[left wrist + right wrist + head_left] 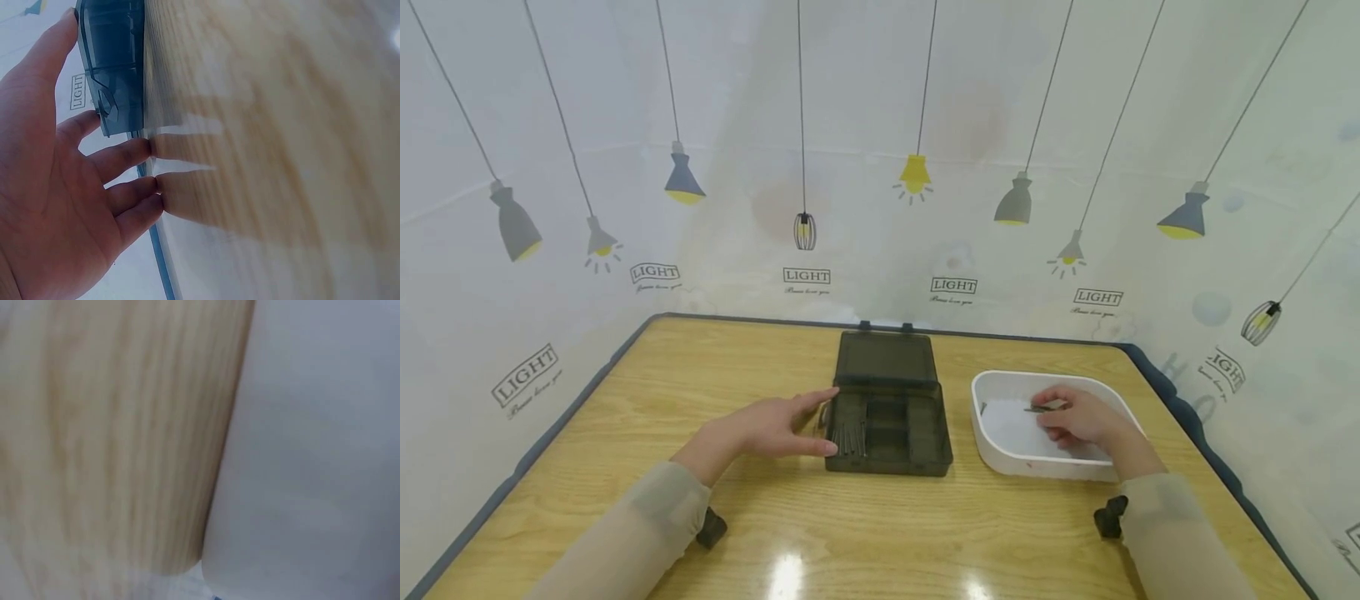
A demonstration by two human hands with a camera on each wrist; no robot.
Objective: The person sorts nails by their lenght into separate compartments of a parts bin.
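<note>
A dark see-through box (927,429) stood on the wooden worktop (880,533), its lid (886,357) laid open towards the back wall. Several slim metal pieces (852,440) lay side by side in the front left compartment. The left hand (760,429) was spread wide at the box's left side, thumb and forefinger apart against it; the left wrist view showed the other fingertips down at the worktop.

To the right of the box, just apart from it, sat a white tray (1015,464). The right hand (1082,417) was inside, pinching a small metal piece (1037,409) between thumb and fingers. Another small piece (983,408) lay at the tray's left end. The right wrist view showed only the tray's outer wall beside the worktop, with the hand out of sight. Behind hung a pale sheet (865,208) printed with lamps.
</note>
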